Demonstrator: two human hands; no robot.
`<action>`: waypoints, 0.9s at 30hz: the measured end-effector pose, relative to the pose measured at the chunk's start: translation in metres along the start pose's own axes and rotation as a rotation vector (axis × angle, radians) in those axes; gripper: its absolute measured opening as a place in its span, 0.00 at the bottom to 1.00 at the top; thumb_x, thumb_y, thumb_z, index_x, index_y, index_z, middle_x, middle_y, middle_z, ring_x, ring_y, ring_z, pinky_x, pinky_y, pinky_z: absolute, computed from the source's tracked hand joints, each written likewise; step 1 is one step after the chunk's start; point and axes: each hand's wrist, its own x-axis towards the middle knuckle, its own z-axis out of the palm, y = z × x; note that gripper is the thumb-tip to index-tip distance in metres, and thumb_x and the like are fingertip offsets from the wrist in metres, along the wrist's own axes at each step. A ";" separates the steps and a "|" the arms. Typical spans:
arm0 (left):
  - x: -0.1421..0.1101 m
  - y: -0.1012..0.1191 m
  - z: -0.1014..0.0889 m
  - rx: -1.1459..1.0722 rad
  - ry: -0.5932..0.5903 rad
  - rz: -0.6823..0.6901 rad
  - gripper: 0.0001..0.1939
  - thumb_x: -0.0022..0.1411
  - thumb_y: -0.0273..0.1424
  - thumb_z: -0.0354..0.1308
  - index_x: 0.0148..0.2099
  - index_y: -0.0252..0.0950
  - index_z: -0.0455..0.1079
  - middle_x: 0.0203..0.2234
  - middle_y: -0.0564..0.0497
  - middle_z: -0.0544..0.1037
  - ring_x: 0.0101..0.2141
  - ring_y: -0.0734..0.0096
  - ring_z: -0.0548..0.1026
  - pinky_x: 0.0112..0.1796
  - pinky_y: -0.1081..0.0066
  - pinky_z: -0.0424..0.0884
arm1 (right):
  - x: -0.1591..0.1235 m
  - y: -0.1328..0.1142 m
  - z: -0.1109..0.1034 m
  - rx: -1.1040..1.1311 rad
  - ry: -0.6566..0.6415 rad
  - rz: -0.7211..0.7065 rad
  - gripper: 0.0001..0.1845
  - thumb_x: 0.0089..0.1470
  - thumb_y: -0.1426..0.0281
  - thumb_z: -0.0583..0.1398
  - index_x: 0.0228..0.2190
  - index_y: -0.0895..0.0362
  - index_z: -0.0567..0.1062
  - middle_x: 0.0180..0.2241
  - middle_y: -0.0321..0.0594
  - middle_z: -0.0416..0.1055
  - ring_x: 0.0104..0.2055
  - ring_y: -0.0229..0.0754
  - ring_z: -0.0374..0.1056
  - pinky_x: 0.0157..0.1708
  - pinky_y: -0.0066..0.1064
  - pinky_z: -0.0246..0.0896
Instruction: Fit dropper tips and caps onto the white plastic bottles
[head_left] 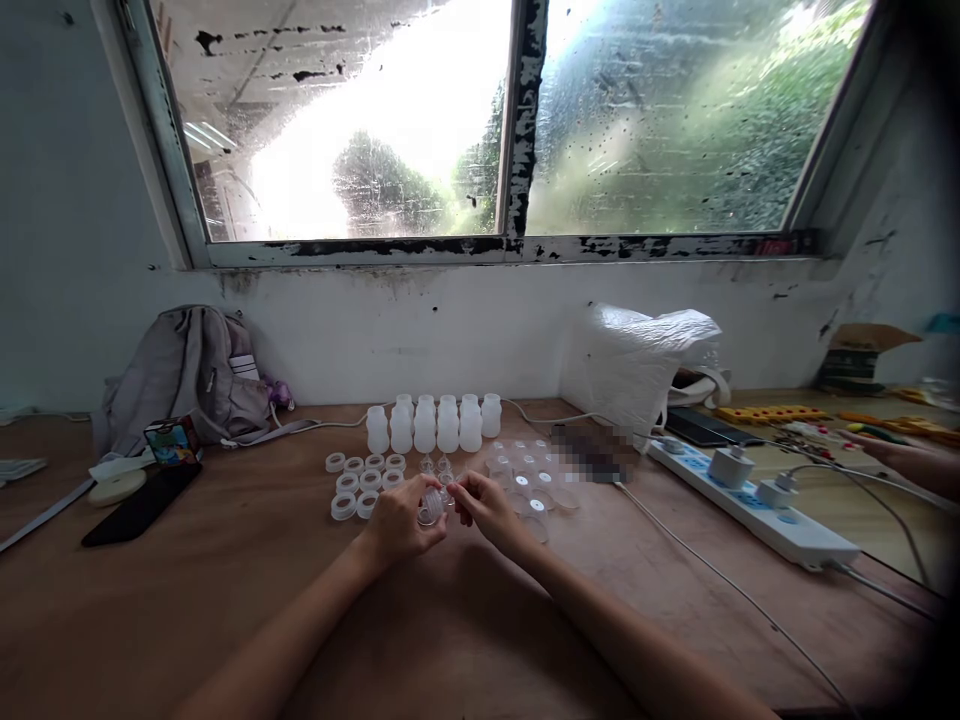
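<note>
Clasping a half-hidden clear piece (430, 508) in left hand (396, 520), right hand (484, 503) alongside, its grip unclear

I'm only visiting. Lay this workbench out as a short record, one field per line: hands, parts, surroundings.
Left hand: holds a clear round piece
Right hand: fingers bunched close beside it; grip unclear
Behind: white bottles, upright
Left: pale rings
Right: clear discs
Far left: grey backpack
Far right: white power strip, another person's hand
</note>
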 end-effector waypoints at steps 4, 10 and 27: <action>0.002 -0.004 -0.010 -0.050 -0.045 0.052 0.16 0.50 0.33 0.53 0.43 0.38 0.60 0.33 0.49 0.71 0.33 0.69 0.70 0.33 0.71 0.66 | 0.001 -0.007 -0.001 -0.004 0.010 -0.024 0.17 0.45 0.57 0.55 0.20 0.58 0.63 0.15 0.31 0.61 0.14 0.30 0.56 0.13 0.22 0.50; 0.015 -0.049 -0.027 -0.185 0.124 -0.171 0.13 0.55 0.37 0.49 0.42 0.38 0.61 0.36 0.50 0.71 0.32 0.72 0.71 0.29 0.74 0.66 | 0.010 -0.012 -0.021 0.041 0.229 -0.010 0.16 0.44 0.57 0.56 0.21 0.58 0.64 0.16 0.32 0.62 0.12 0.30 0.55 0.11 0.23 0.50; 0.068 -0.187 0.018 -0.014 0.186 -0.632 0.37 0.41 0.38 0.61 0.51 0.32 0.50 0.45 0.39 0.66 0.45 0.60 0.66 0.42 0.67 0.62 | 0.010 -0.008 -0.024 0.104 0.193 0.068 0.15 0.41 0.61 0.58 0.28 0.58 0.62 0.24 0.36 0.67 0.18 0.33 0.63 0.13 0.24 0.58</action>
